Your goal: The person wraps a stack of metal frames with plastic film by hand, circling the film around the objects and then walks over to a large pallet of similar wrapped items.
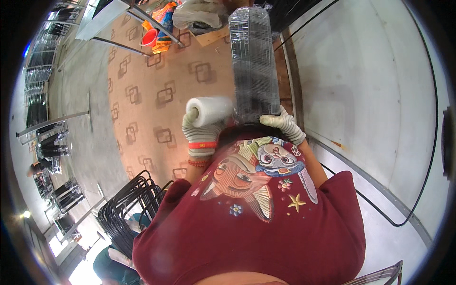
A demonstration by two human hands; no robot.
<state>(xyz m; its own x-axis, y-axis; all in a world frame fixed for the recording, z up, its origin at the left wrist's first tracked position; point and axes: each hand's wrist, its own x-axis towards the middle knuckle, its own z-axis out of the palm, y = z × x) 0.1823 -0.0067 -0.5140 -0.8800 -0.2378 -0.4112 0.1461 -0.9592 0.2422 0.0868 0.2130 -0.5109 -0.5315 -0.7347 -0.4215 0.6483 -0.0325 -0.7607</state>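
Note:
My left hand (201,132), in a grey-and-white striped work glove, grips a roll of clear stretch film (213,111). Its thumb is at the open end of the core. To the right of the roll lies a long dark bundle (255,61) wrapped in shiny clear film, stretching away from my body. Around the near right corner of this bundle closes my right hand (287,125), also gloved, with its thumb on top. The fingers underneath are hidden. What is inside the wrapping I cannot make out.
Patterned brown sheeting (156,114) covers the floor ahead. A red bowl (149,37), an orange bag (163,43) and crumpled clear plastic (199,14) lie at the far side. Black tubular frames (128,204) stand at my left; a pale panel (365,71) borders the right.

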